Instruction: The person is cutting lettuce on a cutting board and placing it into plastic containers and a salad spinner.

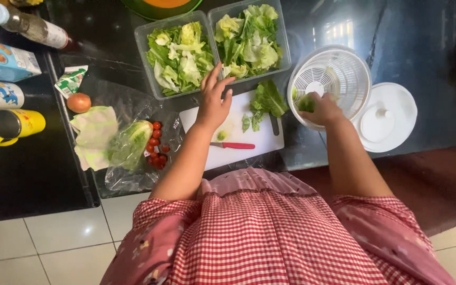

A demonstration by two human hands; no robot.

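My left hand [215,100] hovers open over the white cutting board [259,138], fingers spread near the front edge of two clear tubs of lettuce pieces [179,51] [250,37]. My right hand [323,108] is at the rim of the white salad spinner basket [331,79], closed around a piece of green lettuce [306,104]. More lettuce leaves [267,100] lie on the board. A red-handled knife [236,145] rests on the board near its front edge.
The spinner's white lid [389,116] lies to the right. To the left are a bagged lettuce head [130,142], cherry tomatoes [155,145], an onion [78,102], a yellow mug [17,125], a carton [3,60] and a bottle [27,24]. The dark counter [423,47] ends above a tiled floor.
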